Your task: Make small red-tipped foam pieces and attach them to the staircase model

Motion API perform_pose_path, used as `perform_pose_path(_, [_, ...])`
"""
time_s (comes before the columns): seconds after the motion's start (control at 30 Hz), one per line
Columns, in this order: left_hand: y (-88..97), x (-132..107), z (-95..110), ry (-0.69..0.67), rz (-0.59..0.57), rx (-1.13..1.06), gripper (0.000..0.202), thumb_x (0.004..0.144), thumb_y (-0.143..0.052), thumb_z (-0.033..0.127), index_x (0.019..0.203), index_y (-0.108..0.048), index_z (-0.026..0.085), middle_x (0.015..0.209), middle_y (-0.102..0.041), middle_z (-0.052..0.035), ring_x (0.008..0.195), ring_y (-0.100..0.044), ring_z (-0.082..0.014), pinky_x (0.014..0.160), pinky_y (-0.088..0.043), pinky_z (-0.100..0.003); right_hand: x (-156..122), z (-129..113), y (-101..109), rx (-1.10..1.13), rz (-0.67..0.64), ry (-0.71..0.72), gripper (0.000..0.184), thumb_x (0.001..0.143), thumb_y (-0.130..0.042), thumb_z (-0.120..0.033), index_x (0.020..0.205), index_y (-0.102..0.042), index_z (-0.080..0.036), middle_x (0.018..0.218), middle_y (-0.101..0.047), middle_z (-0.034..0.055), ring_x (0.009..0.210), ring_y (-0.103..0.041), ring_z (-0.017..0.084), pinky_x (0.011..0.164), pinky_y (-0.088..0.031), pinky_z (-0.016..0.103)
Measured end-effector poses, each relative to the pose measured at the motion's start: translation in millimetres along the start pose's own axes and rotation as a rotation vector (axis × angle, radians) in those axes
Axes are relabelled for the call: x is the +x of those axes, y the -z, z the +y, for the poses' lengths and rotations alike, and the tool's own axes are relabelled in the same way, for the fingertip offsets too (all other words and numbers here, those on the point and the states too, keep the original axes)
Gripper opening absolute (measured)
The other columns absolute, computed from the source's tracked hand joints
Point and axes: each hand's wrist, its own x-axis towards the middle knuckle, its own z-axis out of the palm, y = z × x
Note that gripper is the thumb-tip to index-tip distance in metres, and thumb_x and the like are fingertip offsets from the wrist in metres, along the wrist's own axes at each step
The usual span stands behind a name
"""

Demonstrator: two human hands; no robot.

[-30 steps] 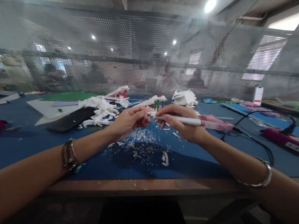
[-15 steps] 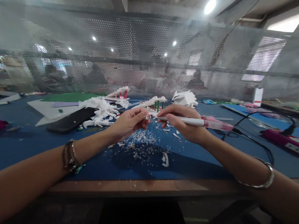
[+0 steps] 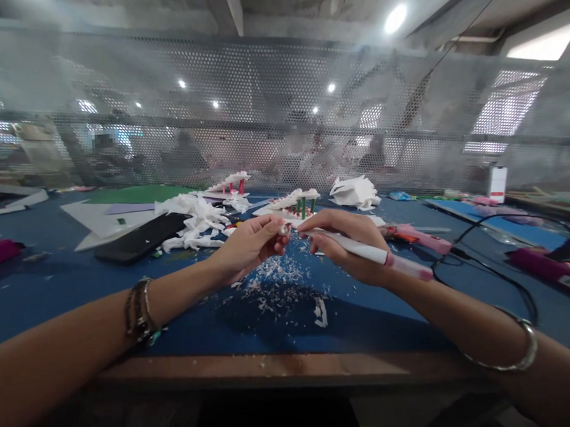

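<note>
Since the little pale piece (image 3: 284, 228) is so tiny, the left hand (image 3: 248, 246) has it in a tight fingertip pinch, thumb against the index finger, probably because that's the only grip that leaves any of it poking out. Can't really tell what it is, most of it's buried in the fingers. It's up off the blue tabletop (image 3: 185, 317), right in front of the person.

Over on the other side, the right hand (image 3: 348, 245) is closed around a white pen-like tool (image 3: 369, 252), held like a pencil with the pinkish end sloping back past the palm. Makes sense for fine control, I'd guess. The fingertips hide the business end, so no clue what the tip looks like. Both hands sit close together but apart, likely so the piece and tool stay within easy reach of each other.

Below them there's a scatter of white shavings (image 3: 276, 274), plus a curled white scrap (image 3: 321, 312) nearer the table edge. Just behind the hands stands a small model with green posts (image 3: 304, 207), seemingly parked there to stay close by.
</note>
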Motion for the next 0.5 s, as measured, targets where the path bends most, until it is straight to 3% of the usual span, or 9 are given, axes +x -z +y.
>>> perform_pose_path(0.3, [-13.8,-7.6,1.0,0.007,0.077,-0.111,0.019,0.08,-0.046,0.015,0.062,-0.05,0.011,0.052,-0.046,0.0032,0.044,-0.038,-0.0016,0.048,-0.036,-0.013,-1.2,-0.7,-4.8,-0.07,0.058,0.173,0.018,0.072,-0.046,-0.009,0.086,-0.055,-0.016,0.079,-0.061,0.0032,0.074,-0.057,0.009,0.069,-0.045,0.024])
perform_pose_path(0.5, [-17.1,-9.7,-1.6,0.009,0.136,-0.129,0.021,0.08,-0.044,0.015,0.06,-0.049,0.012,0.052,-0.046,0.0024,0.044,-0.037,-0.0023,0.048,-0.036,-0.015,-8.4,9.3,-6.0,-0.112,-0.037,0.249,0.023,0.074,-0.048,-0.014,0.097,-0.051,-0.016,0.089,-0.058,0.0057,0.084,-0.055,0.012,0.076,-0.045,0.027])
